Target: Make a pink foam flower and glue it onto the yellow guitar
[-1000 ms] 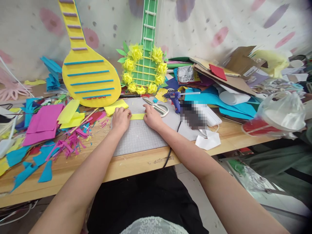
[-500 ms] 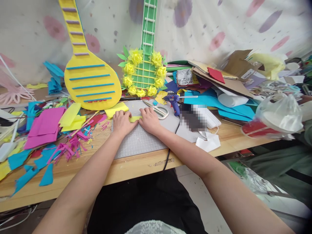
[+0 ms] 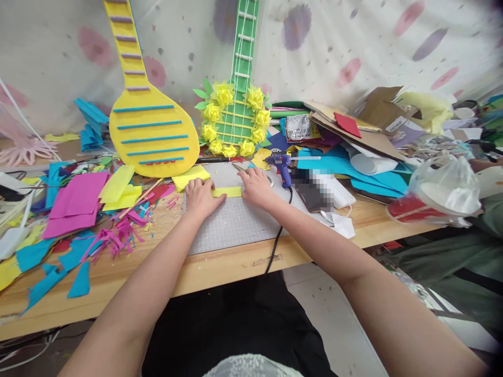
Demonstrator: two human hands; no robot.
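Observation:
A narrow strip of yellow paper (image 3: pixel 230 192) lies flat across the grey cutting mat (image 3: pixel 231 225). My left hand (image 3: pixel 201 199) holds down its left end, thumb stretched along the lower edge and fingers bent above. At the other end my right hand (image 3: pixel 257 188) keeps the strip pressed to the mat, covering that end. Scissors (image 3: pixel 270 180) lie mostly hidden under and behind my right hand. More yellow paper (image 3: pixel 190 178) rests just beyond my left hand. Right of my right hand stands a blue glue gun (image 3: pixel 282 170).
A yellow paper guitar (image 3: pixel 155 136) and a green one (image 3: pixel 236 123) with yellow flowers lean at the back. Coloured scraps (image 3: pixel 113 241) litter the left. A phone (image 3: pixel 312 193), blue sheets (image 3: pixel 373 180) and a bagged cup (image 3: pixel 424 201) sit right. The glue gun's cord (image 3: pixel 277 243) crosses the mat.
My hands have moved apart, the right one shifting rightward over the scissors. More of the yellow paper strip shows between them. The whole view has shifted slightly.

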